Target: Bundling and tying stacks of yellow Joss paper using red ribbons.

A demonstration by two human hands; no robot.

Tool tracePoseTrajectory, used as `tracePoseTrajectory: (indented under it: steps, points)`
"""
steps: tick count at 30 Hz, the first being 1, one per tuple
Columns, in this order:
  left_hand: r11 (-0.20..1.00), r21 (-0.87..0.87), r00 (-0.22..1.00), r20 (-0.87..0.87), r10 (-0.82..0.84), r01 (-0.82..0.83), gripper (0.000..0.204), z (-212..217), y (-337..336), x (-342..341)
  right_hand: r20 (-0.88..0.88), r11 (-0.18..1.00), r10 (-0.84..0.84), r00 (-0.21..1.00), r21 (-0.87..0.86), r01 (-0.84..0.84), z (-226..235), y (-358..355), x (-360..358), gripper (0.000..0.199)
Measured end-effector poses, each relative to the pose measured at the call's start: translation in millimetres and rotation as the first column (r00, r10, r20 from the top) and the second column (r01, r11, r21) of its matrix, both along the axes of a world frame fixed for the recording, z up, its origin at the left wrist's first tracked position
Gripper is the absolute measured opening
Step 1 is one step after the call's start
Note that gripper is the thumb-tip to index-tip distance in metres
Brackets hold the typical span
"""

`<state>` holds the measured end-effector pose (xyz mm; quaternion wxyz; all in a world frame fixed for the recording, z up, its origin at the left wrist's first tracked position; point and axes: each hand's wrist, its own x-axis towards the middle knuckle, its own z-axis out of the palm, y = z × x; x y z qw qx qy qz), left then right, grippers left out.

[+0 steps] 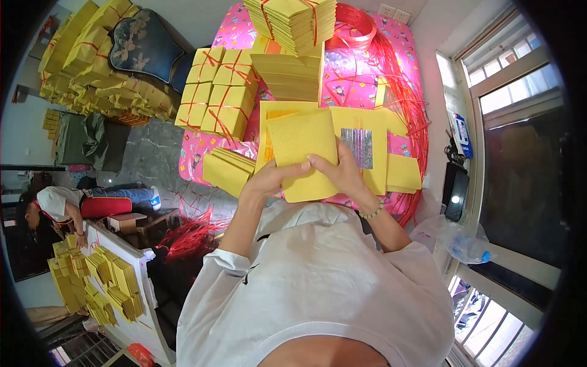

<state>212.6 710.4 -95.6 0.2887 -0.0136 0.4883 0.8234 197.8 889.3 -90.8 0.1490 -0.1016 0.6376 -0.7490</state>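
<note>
A thin stack of square yellow paper sheets (304, 153) is gripped from both sides above the pink patterned tablecloth (361, 67). The left hand (269, 177) is closed on its lower left edge, the right hand (342, 171) on its right edge. Bundles of yellow paper tied with red string (220, 92) are seen just beyond.

matt yellow paper sheets (304, 153), glossy pink plastic tablecloth (354, 67), shiny red plastic string (400, 85)
</note>
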Motion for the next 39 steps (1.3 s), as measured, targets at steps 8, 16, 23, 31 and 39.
tracePoseTrajectory:
  steps: [8,16,23,31,39]
  points:
    - [0.995,0.102,0.995,0.102,0.002,-0.013,0.047,11.9,7.3,2.1,0.053,1.000,0.018,0.998,0.012,-0.019,-7.7,-0.5,-1.4,0.043]
    - [0.803,-0.334,0.824,-0.474,0.310,-0.494,0.041,10.4,18.7,-4.9,0.170,0.993,-0.086,0.982,-0.063,0.098,-14.7,10.7,-19.7,0.040]
    - [0.828,-0.253,0.828,-0.420,0.372,-0.501,0.045,-3.2,22.1,-8.9,0.175,0.990,-0.083,0.981,-0.094,0.101,-14.8,14.6,-24.0,0.041]
    - [0.862,-0.090,0.812,-0.395,0.429,-0.499,0.040,1.4,36.8,-4.2,-0.094,0.996,-0.074,0.993,0.045,0.079,-8.7,8.2,-18.6,0.044]
    - [0.858,-0.069,0.781,-0.455,0.427,-0.509,0.042,7.9,39.4,1.1,-0.253,0.994,-0.102,0.962,0.016,0.109,-6.2,10.9,-15.3,0.044]
